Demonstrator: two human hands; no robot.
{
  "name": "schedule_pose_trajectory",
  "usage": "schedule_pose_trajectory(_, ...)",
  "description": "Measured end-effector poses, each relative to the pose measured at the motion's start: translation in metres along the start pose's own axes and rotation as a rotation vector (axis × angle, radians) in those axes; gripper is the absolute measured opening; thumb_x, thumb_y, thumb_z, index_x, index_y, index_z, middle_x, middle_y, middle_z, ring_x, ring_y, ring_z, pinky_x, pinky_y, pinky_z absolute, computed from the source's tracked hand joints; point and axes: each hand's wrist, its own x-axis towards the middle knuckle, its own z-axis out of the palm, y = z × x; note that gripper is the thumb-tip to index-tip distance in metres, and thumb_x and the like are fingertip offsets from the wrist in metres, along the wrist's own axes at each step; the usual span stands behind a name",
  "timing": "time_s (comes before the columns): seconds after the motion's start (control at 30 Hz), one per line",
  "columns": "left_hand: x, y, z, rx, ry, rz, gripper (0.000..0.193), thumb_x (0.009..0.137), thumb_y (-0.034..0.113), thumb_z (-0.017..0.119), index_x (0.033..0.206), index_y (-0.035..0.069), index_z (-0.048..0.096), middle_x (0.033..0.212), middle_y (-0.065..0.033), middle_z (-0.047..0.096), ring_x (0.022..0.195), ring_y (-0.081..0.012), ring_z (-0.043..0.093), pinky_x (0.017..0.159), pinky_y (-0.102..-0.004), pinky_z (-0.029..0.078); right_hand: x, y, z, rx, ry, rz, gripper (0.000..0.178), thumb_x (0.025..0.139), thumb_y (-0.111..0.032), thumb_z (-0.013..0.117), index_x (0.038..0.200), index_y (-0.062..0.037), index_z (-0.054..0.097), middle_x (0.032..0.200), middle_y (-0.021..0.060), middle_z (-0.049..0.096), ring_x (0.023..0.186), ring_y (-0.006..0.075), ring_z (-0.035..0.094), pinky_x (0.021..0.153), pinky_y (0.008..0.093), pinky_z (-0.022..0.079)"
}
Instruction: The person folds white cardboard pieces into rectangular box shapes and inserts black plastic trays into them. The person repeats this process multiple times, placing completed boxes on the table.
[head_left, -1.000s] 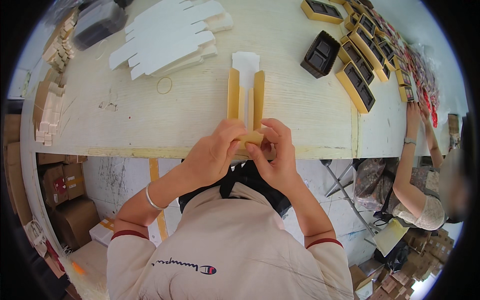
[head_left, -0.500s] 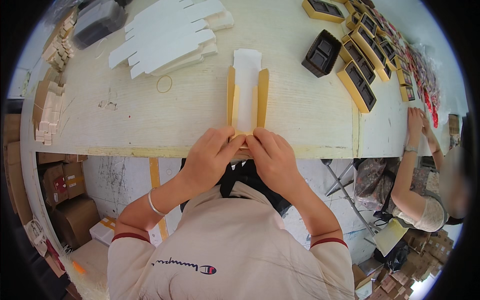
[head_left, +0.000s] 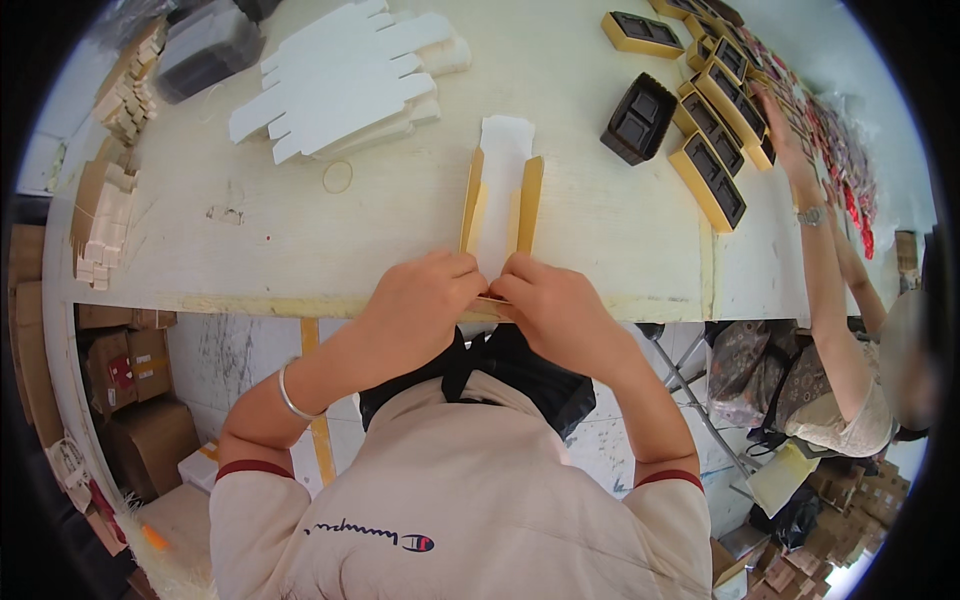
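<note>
A long cardboard box, gold outside and white inside, lies partly folded at the table's near edge. Its two long walls stand up, and the far end flap lies flat. My left hand pinches the near left corner with its fingers closed. At the near right corner, my right hand is closed on the same end. The fingertips of both hands almost meet over the near end wall, hiding most of it.
White flat box blanks are piled at the far left of the table. A rubber band lies before them. Black trays and gold boxes with black inserts sit at the far right. Another person's arm reaches in there.
My fingers have curled further over the box's near end, and the box sits slightly lower and more to the right. The other person's arm has stretched farther toward the gold boxes.
</note>
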Motion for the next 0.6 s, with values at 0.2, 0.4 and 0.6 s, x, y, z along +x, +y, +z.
schedule_pose_trajectory(0.2,0.008,0.001,-0.025,0.082,-0.275,-0.017,0.026,0.076,0.028,0.074,0.076,0.004,0.063,0.081,-0.0041,0.056,0.091,-0.0243,0.057,0.079,-0.0375,0.048,-0.005,-0.017,-0.004,0.107,-0.004,-0.002,0.018,0.072,-0.004,0.067,0.088,-0.0047,0.058,0.083,0.0092,0.051,0.07,0.0304,0.058,0.058,0.0385,0.047)
schedule_pose_trajectory(0.4,0.019,-0.023,-0.052,0.218,-0.239,0.289,0.034,0.07,0.035,0.077,0.085,0.007,0.065,0.093,-0.0023,0.059,0.105,-0.0272,0.051,0.098,-0.0492,0.037,-0.014,0.019,-0.034,-0.405,0.219,-0.09,0.016,0.075,-0.009,0.069,0.087,-0.0054,0.058,0.083,0.0061,0.054,0.074,0.0239,0.056,0.063,0.035,0.045)
schedule_pose_trajectory(0.6,0.016,-0.009,-0.007,0.526,0.151,0.333,0.03,0.07,0.023,0.072,0.095,0.008,0.064,0.108,-0.0004,0.062,0.095,-0.0237,0.052,0.091,-0.0478,0.041,-0.009,-0.009,0.01,-0.045,0.201,-0.021,0.021,0.069,-0.005,0.068,0.089,-0.0048,0.061,0.087,0.0069,0.057,0.074,0.0263,0.056,0.065,0.0383,0.045)
